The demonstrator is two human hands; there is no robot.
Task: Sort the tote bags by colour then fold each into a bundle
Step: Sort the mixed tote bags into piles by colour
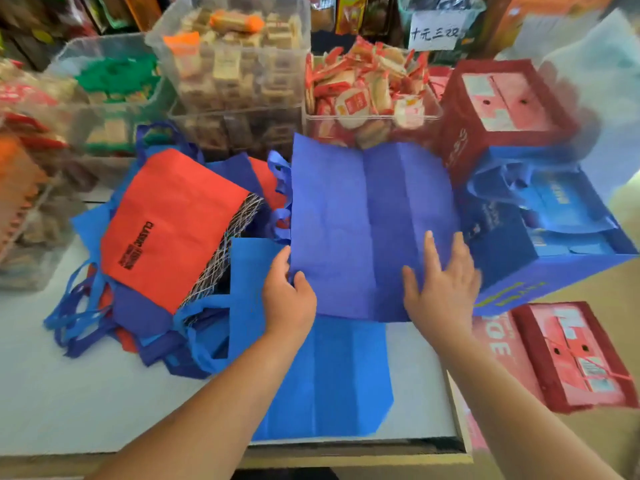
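Shop goods crowd the top of the frame: clear snack bins (235,64) stacked with wrapped biscuits, a handwritten paper sign (433,31) at upper right, and a red carton (502,102) just below it; a white table (69,393) fills much of the lower half. At the centre of the frame a periwinkle tote bag (370,220) lies spread flat, creased in vertical folds, with handles bunched at its left edge; its far edge reaches the snack bins, and its near edge overlaps a lighter blue tote bag (329,382) lying flat on the table at lower centre. The left hand (289,296) pinches the periwinkle tote bag at its lower-left corner, thumb on top of the fabric and fingers curled along the edge; the right hand (443,282) lies palm down on the bag's lower-right part, fingers straight and spread. Left of centre sits a loose bag pile (145,327) of blue and dark blue totes, handles trailing toward the left edge; an orange-red tote bag (173,220) with black lettering lies on top of it, and a patch of grey criss-cross print shows at its right side. At the right of the frame an open blue bag (540,275) holding blue boxes stands just beside the periwinkle one; a second red carton (571,355) lies at lower right, beyond the table's right edge; the borders of the frame are blurred.
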